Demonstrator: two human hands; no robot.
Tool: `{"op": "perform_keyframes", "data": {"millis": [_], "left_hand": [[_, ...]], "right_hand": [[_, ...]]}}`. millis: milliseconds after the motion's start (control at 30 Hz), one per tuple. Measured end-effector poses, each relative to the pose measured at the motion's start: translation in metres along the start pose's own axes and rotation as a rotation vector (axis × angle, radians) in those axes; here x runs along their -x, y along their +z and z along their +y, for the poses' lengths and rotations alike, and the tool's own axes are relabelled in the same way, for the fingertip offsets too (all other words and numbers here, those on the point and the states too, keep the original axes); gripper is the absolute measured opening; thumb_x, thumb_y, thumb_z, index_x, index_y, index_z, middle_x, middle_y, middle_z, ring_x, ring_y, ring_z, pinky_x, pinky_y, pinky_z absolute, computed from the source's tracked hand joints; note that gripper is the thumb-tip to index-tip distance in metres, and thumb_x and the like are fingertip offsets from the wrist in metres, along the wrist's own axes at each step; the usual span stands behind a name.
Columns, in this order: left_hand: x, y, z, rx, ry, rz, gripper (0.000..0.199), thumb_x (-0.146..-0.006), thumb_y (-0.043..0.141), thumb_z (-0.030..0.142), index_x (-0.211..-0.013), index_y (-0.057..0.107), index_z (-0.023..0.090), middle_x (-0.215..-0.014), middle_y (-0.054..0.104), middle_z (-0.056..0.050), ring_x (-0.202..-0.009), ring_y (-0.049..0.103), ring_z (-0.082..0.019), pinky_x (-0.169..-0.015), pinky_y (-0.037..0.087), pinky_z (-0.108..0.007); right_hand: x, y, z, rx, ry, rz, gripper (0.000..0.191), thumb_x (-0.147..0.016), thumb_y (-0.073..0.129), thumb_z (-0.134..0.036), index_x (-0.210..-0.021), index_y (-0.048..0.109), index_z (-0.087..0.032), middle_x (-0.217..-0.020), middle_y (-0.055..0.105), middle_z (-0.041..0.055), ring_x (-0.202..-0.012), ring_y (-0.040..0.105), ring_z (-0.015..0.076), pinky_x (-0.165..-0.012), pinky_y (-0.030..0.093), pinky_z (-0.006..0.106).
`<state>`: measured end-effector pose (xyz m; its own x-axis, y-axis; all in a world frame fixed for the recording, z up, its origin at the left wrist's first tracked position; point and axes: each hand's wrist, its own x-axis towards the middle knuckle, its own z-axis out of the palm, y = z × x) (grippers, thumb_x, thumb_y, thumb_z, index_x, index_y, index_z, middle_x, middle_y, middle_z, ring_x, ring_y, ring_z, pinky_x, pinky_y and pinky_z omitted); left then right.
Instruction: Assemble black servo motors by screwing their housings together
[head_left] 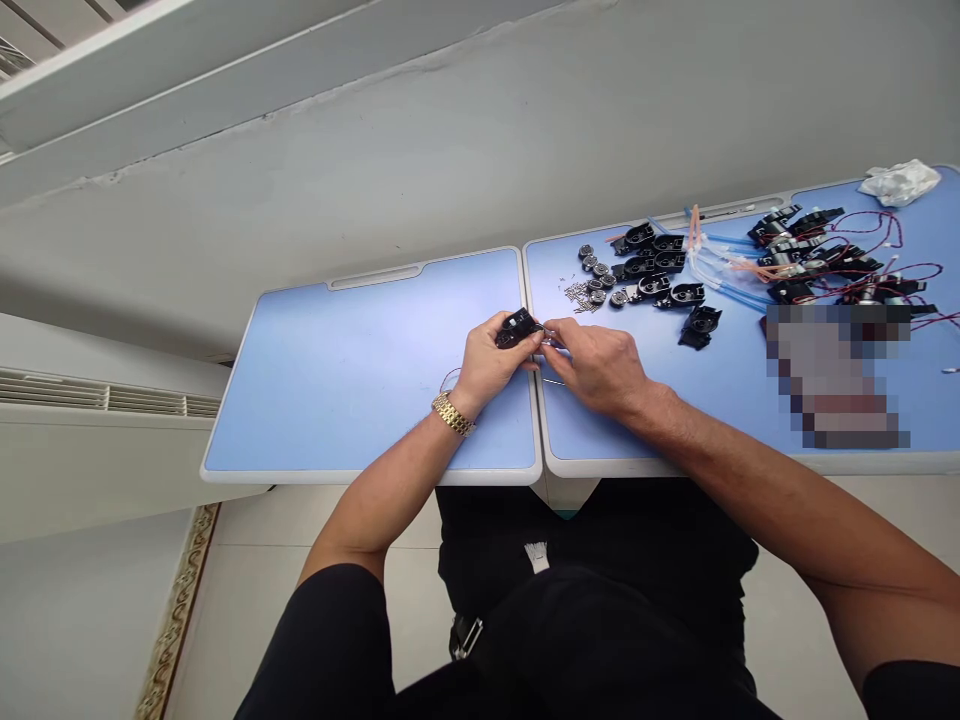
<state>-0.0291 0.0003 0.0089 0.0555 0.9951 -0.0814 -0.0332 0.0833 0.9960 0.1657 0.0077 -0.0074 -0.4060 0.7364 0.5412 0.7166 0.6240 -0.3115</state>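
My left hand is closed around a small black plastic housing, held just above the seam between the two tables. At the right end of that housing, the fingertips of my right hand are pinched together. Something small, pale and shiny shows between them, too small to name. A thin wire loop emerges beside my left wrist. Under my right hand, a thin metallic rod shows in part; I cannot tell whether it lies on the table or is held.
On the right table are several black plastic shells, round metal-rimmed parts, a pile of small screws, blue tubes, and black assemblies with red wires. White crumpled material sits far right, near a blurred patch. A wall rises behind.
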Motion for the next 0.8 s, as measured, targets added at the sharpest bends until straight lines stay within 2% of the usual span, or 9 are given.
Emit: {"op": "perform_keyframes", "data": {"millis": [233,367,533,800], "left_hand": [[0.000,-0.002,0.003,-0.021,0.020,-0.003,0.046,-0.084,0.096,0.052,-0.102,0.072,0.018,-0.092,0.081,-0.005,-0.085,0.081,-0.020,-0.059,0.065,-0.025],[0.000,-0.003,0.004,0.005,0.014,-0.028,0.051,-0.082,0.098,0.055,-0.106,0.072,0.017,-0.098,0.081,-0.005,-0.091,0.084,-0.022,-0.059,0.065,-0.025],[-0.001,-0.002,0.003,0.001,-0.011,-0.040,0.057,-0.078,0.101,0.059,-0.105,0.070,0.018,-0.095,0.081,-0.005,-0.097,0.087,-0.027,-0.058,0.065,-0.025],[0.001,-0.003,0.006,0.011,-0.020,-0.069,0.056,-0.081,0.100,0.057,-0.108,0.069,0.018,-0.098,0.083,-0.007,-0.091,0.087,-0.025,-0.057,0.065,-0.023]], "right_hand": [[-0.001,-0.002,0.001,-0.085,-0.036,0.026,0.031,-0.114,0.049,-0.029,-0.121,0.077,-0.016,-0.104,0.087,0.0124,-0.082,0.079,0.0245,-0.071,0.051,0.037],[-0.001,-0.002,0.005,-0.196,0.009,0.016,0.027,-0.113,0.052,-0.032,-0.117,0.077,-0.021,-0.100,0.087,0.0083,-0.082,0.079,0.0238,-0.073,0.054,0.036],[-0.001,-0.001,0.008,-0.258,0.074,-0.006,0.022,-0.111,0.056,-0.032,-0.110,0.077,-0.024,-0.095,0.087,0.0055,-0.080,0.079,0.0232,-0.072,0.055,0.035],[-0.002,-0.002,0.014,-0.252,0.066,-0.022,0.026,-0.111,0.056,-0.035,-0.109,0.080,-0.024,-0.094,0.087,0.0060,-0.076,0.078,0.0224,-0.069,0.055,0.035]]}}
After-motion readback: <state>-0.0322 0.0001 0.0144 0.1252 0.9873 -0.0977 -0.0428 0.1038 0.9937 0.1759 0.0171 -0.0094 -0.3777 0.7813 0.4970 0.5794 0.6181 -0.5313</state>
